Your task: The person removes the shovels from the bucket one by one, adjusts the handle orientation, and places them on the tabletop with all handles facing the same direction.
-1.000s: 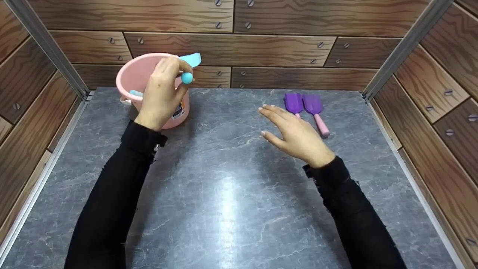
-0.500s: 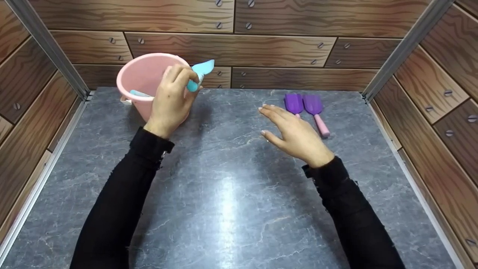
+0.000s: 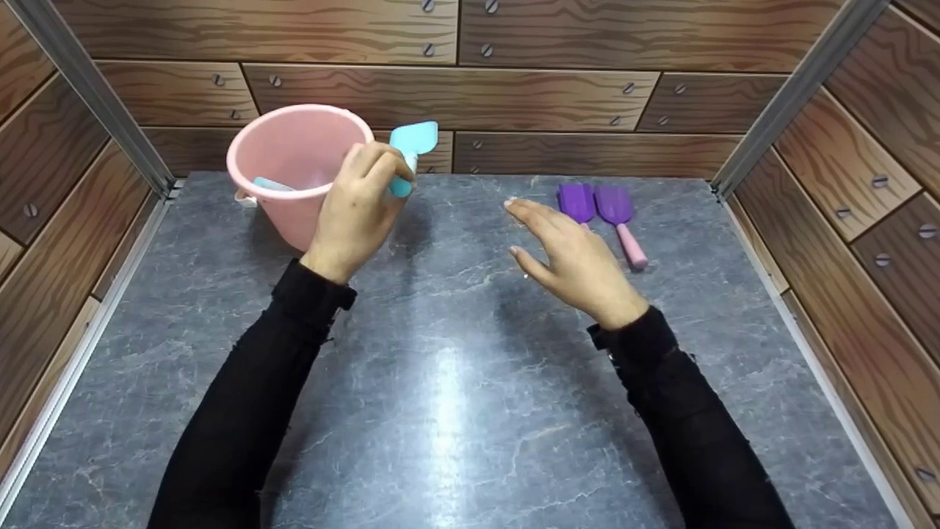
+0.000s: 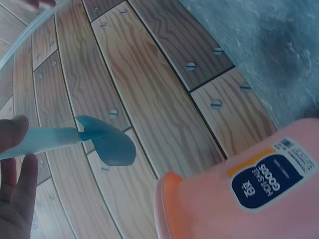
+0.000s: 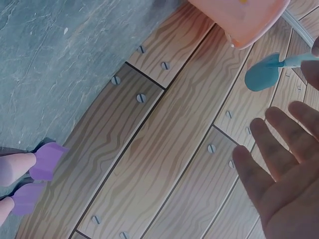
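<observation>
My left hand (image 3: 360, 209) grips a light blue toy shovel (image 3: 415, 138) by its handle, just right of the pink bucket (image 3: 286, 220). In the left wrist view, the thumb and fingers pinch the handle's end, and the shovel's blade (image 4: 115, 148) points away from the hand, beside the bucket's rim. Another light blue piece (image 3: 273, 184) shows inside the bucket, most of it hidden by the wall. My right hand (image 3: 580, 268) hovers over the table with fingers extended, holding nothing. Two purple toy shovels with pink handles lie beside it, the nearer purple shovel (image 3: 576, 202) partly covered by the hand.
The second purple shovel (image 3: 615, 206) lies at the right rear of the grey marbled tabletop (image 3: 455, 323). Wood-patterned panels (image 3: 455, 95) stand along the back and both sides, with metal corner posts (image 3: 800, 95) between them.
My left hand has carried the blue shovel rightward and a little toward me, from over the bucket's rim to beside it. The right hand has barely shifted.
</observation>
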`<action>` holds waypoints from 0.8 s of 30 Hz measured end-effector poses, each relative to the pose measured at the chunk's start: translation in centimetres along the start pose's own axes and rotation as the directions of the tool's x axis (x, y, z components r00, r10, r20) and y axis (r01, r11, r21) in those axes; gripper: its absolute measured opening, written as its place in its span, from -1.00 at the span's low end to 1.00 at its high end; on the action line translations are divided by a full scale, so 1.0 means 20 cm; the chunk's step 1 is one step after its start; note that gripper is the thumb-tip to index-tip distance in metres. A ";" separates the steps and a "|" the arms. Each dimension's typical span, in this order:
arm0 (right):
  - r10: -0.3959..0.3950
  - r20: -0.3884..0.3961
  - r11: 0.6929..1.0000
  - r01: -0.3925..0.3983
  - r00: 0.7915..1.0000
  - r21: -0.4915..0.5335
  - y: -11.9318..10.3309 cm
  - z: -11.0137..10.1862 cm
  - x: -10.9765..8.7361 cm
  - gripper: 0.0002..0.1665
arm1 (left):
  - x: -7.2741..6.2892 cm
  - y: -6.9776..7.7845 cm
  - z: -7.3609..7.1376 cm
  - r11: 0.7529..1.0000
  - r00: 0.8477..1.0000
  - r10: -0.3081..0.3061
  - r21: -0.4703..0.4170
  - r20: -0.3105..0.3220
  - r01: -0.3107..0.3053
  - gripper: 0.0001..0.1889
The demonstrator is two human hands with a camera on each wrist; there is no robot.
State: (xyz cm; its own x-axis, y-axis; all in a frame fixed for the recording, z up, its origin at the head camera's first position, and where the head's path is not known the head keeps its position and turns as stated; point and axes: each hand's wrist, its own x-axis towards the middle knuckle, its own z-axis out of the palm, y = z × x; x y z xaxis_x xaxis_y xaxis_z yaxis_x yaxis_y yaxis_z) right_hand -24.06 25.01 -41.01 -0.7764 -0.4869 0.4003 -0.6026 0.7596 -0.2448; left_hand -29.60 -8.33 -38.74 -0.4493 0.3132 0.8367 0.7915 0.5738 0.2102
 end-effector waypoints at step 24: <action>-0.092 -0.153 0.996 0.089 0.984 -0.027 -0.02 0.05 0.05 -0.27 | -0.07 0.15 0.14 0.998 0.999 0.052 -0.034 0.007 -0.052 -0.72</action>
State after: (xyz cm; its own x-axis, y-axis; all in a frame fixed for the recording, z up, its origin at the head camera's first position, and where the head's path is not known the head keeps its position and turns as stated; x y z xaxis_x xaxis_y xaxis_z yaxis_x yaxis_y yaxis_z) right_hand -24.86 23.73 -41.45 -0.6800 -0.4828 0.5518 -0.6641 0.7246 -0.1843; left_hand -27.73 -5.04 -40.69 -0.4103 0.3482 0.8428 0.8274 0.5309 0.1835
